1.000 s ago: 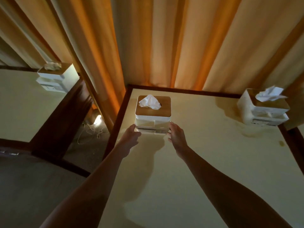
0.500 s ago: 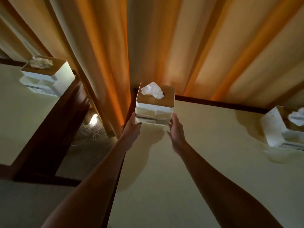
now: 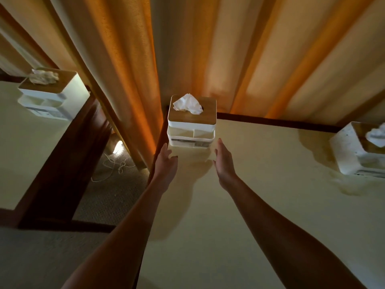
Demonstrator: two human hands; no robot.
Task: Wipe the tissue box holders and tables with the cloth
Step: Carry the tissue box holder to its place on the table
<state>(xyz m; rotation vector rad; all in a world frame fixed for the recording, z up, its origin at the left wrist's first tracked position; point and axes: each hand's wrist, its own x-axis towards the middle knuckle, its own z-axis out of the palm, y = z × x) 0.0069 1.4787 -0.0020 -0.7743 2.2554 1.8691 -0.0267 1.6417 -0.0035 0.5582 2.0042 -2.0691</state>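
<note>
Hands reach forward at mid-frame, the left hand [image 3: 166,161] and right hand [image 3: 224,161] both with straight fingers, grasping nothing, just short of the white tissue box holder [image 3: 191,130] with a wooden lid at the far left corner of the cream desk [image 3: 260,205]. A second holder [image 3: 360,151] sits at the right edge on the same desk. A third [image 3: 52,97] stands upper left on another desk [image 3: 25,147], before orange curtains [image 3: 229,49].

Both arms outstretched, left hand [image 3: 166,162] and right hand [image 3: 224,161] flat-fingered (empty)
</note>
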